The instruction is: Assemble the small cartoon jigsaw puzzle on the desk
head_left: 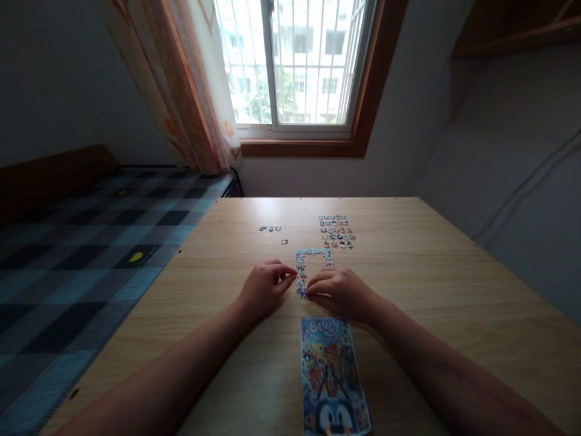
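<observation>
A partly joined jigsaw puzzle (300, 264) lies flat on the table, its border forming a frame around bare wood. My left hand (267, 286) is at its left edge, thumb and forefinger drawn together against the border. Whether a piece sits in that pinch is too small to tell. Over the puzzle's lower right reaches my right hand (341, 292), fingertips closed at a puzzle piece (304, 295) by the bottom left corner. That hand hides much of the lower and right border. Nearer me lies the puzzle box or picture sheet (333, 375), printed with blue cartoon characters.
Loose puzzle pieces (336, 230) lie in rows beyond the puzzle on the right. Several more loose pieces (271, 229) are at the far left. The wooden table (454, 290) reaches toward a barred window (308, 66); a checkered bed (100, 260) stands along its left side.
</observation>
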Demonstrator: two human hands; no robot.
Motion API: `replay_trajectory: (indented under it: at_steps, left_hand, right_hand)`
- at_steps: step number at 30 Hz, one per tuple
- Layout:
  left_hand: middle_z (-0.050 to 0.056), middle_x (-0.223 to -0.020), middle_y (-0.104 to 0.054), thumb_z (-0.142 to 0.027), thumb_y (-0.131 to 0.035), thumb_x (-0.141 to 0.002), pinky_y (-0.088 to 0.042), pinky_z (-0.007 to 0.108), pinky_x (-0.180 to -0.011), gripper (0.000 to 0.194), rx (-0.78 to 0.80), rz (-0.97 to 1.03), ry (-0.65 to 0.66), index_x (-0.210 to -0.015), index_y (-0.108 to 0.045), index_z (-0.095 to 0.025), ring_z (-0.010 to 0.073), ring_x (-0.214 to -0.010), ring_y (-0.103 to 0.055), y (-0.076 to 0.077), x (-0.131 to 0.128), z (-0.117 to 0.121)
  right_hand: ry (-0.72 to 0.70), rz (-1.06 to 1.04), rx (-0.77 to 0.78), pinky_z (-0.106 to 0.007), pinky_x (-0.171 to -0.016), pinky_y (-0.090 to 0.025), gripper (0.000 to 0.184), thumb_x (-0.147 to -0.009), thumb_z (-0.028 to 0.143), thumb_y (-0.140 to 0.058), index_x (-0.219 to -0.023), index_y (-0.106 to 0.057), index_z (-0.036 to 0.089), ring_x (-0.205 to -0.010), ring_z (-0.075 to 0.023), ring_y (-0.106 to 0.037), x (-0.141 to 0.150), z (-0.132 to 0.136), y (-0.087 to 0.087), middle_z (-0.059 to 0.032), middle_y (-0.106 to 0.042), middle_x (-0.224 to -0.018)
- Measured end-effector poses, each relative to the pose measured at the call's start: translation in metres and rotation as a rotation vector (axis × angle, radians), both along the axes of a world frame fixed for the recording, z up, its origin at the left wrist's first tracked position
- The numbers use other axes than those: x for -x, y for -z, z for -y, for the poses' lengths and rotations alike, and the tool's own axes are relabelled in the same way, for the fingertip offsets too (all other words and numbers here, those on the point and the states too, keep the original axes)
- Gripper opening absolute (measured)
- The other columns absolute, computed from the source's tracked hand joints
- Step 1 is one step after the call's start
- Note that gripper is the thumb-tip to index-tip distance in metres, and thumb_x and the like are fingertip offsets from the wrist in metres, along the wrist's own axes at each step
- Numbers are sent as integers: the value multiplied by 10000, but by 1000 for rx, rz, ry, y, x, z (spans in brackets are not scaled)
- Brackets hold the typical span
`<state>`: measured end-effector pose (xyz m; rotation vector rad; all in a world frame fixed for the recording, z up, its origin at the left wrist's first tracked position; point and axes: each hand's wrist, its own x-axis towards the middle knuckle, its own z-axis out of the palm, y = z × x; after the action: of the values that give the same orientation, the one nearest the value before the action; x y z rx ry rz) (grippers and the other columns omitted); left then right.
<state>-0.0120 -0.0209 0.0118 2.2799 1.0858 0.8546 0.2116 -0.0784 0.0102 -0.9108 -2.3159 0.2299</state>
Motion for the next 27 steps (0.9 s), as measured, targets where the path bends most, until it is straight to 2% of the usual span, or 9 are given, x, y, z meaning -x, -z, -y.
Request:
replay_trajectory:
  at_steps: [4,14,27]
  left_hand:
    - [28,-781,-696,-287,-667,-889,-447,273,-646,149,-20,-96,29,-896,-811,-247,128,-651,-589,4,-1,2]
    - [24,-879,-725,-340,-697,-853,-464,297,-714,132,-1,-226,-3,-873,-822,-304,171,-761,-651,4,-6,7]
    - [31,-892,-724,-338,-703,-842,-457,300,-706,121,1,-250,-23,-843,-819,-300,178,-766,-645,3,-6,7]
  right_hand:
    - [-5,37,4,-317,-775,-536,145,-941,236,-639,-896,-776,249,-807,-166,-670,3,0,3,8,-784,-938]
    - [33,38,-47,-322,-775,-506,161,-930,220,-650,-829,-772,251,-787,-164,-649,10,-2,7,8,-785,-890]
    - [13,30,-58,-344,-824,-481,154,-920,211,-650,-830,-772,241,-847,-177,-617,8,-4,7,-21,-758,-901]
